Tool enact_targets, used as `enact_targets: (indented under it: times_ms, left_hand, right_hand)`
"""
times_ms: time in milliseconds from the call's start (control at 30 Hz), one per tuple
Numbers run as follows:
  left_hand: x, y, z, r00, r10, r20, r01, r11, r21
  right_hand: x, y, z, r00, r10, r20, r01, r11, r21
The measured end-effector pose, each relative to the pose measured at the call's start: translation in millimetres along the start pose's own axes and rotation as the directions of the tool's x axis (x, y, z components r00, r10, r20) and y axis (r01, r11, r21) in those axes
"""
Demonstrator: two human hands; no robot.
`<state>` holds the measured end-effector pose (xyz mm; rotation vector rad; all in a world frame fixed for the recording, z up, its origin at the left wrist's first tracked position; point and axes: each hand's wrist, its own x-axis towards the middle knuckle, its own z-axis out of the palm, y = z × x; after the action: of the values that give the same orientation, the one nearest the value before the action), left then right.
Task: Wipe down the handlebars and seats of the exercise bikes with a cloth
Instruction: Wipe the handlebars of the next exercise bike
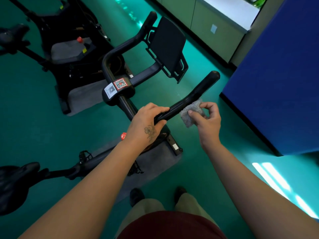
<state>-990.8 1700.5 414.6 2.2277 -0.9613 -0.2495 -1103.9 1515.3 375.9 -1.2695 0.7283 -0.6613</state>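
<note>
A black exercise bike's handlebar (198, 90) runs across the middle of the head view, with a tablet holder (166, 44) on its far side. My left hand (146, 119) grips the near bar at its bend. Just to the right, my right hand (206, 118) pinches a small grey cloth (189, 112) between thumb and fingers, and the cloth touches the underside of the same bar. The bike's black seat (13, 180) is at the lower left. A second bike's seat (13, 35) shows at the upper left.
A large blue padded block (279, 83) stands close on the right. Grey mats (155, 161) lie under the bikes on the green floor. A pale wall with a bright window (229, 9) runs along the back right. Red knobs mark both bike frames.
</note>
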Motion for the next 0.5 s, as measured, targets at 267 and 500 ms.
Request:
enact_targets:
  times_ms: [267,500]
  left_hand:
    - [-4.0,-15.5,-11.5,0.996,0.052,0.074,-0.052,0.999,0.001]
    - [-4.9,-27.2,-19.5,0.991,0.107,0.08,-0.113,0.992,0.064]
  right_hand:
    - [-41.2,22.6,29.2,0.993,0.012,0.114,-0.002,0.996,-0.089]
    - [-20.1,2.6,7.8,1.0,-0.002,-0.017,0.001,0.998,-0.058]
